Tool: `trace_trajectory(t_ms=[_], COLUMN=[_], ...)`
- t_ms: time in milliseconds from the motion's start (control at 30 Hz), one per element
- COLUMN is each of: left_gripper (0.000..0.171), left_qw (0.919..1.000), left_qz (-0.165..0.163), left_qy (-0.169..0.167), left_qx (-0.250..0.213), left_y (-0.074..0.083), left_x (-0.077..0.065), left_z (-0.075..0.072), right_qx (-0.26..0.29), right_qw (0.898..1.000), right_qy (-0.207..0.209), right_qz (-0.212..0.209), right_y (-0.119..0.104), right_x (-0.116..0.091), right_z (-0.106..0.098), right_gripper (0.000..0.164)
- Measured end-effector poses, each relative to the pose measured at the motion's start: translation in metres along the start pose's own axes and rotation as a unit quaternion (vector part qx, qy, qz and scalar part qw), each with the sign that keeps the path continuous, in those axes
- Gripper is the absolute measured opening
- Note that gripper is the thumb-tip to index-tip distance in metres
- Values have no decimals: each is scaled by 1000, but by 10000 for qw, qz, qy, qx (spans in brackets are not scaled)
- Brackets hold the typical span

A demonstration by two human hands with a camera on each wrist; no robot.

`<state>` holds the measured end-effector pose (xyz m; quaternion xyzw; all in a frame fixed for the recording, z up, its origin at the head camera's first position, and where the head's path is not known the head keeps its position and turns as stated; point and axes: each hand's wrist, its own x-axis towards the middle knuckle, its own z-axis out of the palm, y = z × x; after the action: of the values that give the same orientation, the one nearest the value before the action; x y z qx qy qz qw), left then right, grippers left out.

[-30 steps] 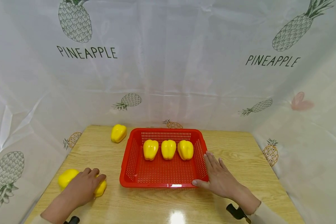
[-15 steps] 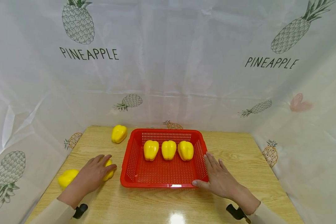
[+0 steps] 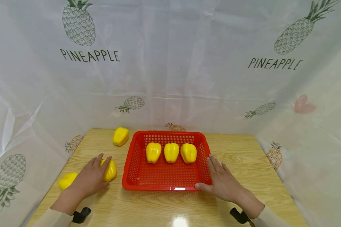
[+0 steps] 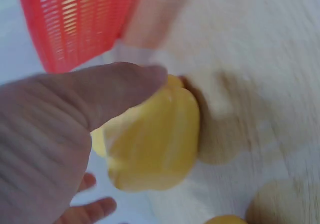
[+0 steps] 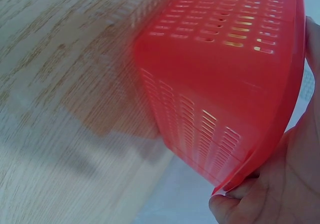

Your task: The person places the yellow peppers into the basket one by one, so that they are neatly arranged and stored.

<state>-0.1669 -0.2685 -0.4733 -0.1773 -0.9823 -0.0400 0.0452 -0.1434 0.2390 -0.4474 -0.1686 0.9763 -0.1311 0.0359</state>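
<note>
Beside a yellow bell pepper (image 3: 110, 170) on the table, left of the red basket (image 3: 166, 178), is my left hand (image 3: 91, 176). Its fingers are spread and extended at the pepper's left side. In the left wrist view the thumb (image 4: 117, 86) overlaps the top of this pepper (image 4: 155, 144), while other fingers (image 4: 95, 209) stand apart from it. My right hand (image 3: 225, 181) rests on the basket's right rim with straight fingers, thumb on the near rim. Three yellow bell peppers (image 3: 171, 153) lie in a row in the basket's far half.
Another yellow bell pepper (image 3: 121, 136) lies at the table's back left. One more yellow pepper (image 3: 68, 180) sits at the left edge, partly behind my left forearm. A pineapple-printed white sheet (image 3: 182, 78) rises behind the wooden table (image 3: 147, 209).
My left hand has moved forward and right with the pepper from near the front-left one. Its fingers have since spread, showing more of the pepper. The right hand and basket stay put.
</note>
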Motion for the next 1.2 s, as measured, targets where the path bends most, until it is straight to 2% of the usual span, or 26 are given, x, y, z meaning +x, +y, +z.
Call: trace_trajectory(t_ms=[133, 200, 267, 433, 600, 867, 1200], left_gripper=[113, 114, 115, 113, 108, 95, 91], left_qw=[9978, 9964, 9960, 9973, 9979, 9990, 9997], left_qz=[-604, -788, -837, -656, -549, -152, -188], left_qy=[201, 242, 288, 290, 227, 191, -47], left_qx=[-193, -212, -119, 167, 258, 365, 124], left_y=[5, 7, 8, 11, 14, 12, 9], left_x=[1, 2, 5, 12, 17, 22, 26], left_z=[-3, -1, 2, 11, 18, 21, 19], right_qx=[-13, 9, 27, 33, 31, 54, -30], right_qw=[10000, 10000, 10000, 10000, 10000, 9999, 10000], right_qy=[-2, -8, -19, -14, -6, -42, 8], right_qz=[-7, -15, -3, 14, 7, 77, 30], right_y=[0, 0, 0, 0, -1, -3, -2], right_x=[0, 0, 0, 0, -1, -1, 0], right_z=[0, 0, 0, -1, -1, -2, 0], right_gripper=[120, 120, 121, 121, 120, 119, 120])
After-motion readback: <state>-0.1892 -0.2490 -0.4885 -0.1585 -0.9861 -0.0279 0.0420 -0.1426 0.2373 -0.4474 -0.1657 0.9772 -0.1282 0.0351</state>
